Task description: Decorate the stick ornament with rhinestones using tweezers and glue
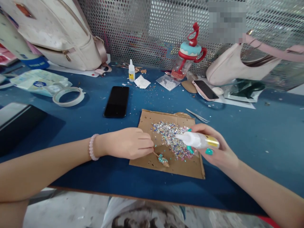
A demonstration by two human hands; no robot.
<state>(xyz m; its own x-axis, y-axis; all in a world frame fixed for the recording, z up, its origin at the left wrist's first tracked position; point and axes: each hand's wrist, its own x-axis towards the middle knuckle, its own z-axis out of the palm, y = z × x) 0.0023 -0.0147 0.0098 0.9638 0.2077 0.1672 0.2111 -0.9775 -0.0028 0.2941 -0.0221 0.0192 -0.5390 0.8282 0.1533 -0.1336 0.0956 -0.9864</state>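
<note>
My left hand (130,143) is closed, pinching the thin stem of a small gold ornament (162,160) partly covered in turquoise stones. The ornament is over the near part of a cardboard sheet (142,158). In my right hand (217,148), a white glue bottle (200,140) with a yellow label lies tilted nearly flat, its nozzle pointing left. Below the bottle, a heap of mixed glittering rhinestones (169,131) spreads across the cardboard. Bottle and ornament are apart. My left fingertips are partly hidden from view.
Tweezers (197,116) lie beyond the cardboard. A black phone (117,101), a second glue bottle (131,71) and a tape roll (68,97) are farther left. At the back stand a backpack (61,34), a red-lidded cup (187,55), a pink phone (205,90) and a handbag (228,68).
</note>
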